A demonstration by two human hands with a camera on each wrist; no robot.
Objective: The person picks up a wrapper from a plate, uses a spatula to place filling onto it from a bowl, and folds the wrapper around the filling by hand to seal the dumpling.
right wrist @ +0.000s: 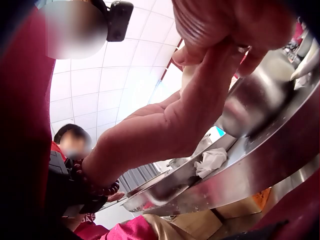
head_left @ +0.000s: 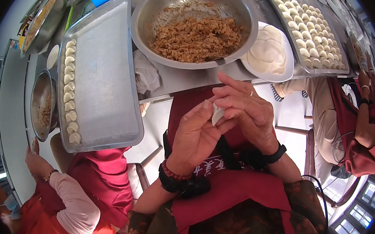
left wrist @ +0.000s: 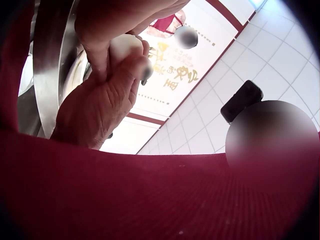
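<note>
Over the lap, in front of the table edge, both hands meet on a small white dumpling [head_left: 217, 114]. My left hand [head_left: 196, 136] pinches it from the left, thumb on top. My right hand [head_left: 252, 113] grips its other side with bent fingers, which hide part of it. In the left wrist view the pale dough of the dumpling [left wrist: 125, 48] shows between the fingers. Beyond the hands a steel bowl [head_left: 140, 38] holds brown minced filling [head_left: 198, 40]. To its right, a white plate [head_left: 289, 70] carries a stack of round dough wrappers [head_left: 268, 49].
A metal tray [head_left: 106, 102] on the left has one row of dumplings [head_left: 70, 98] along its left side. Another tray [head_left: 342, 71] at right bears many dumplings. A crumpled white cloth [head_left: 146, 71] lies by the bowl. People in red sit on both sides.
</note>
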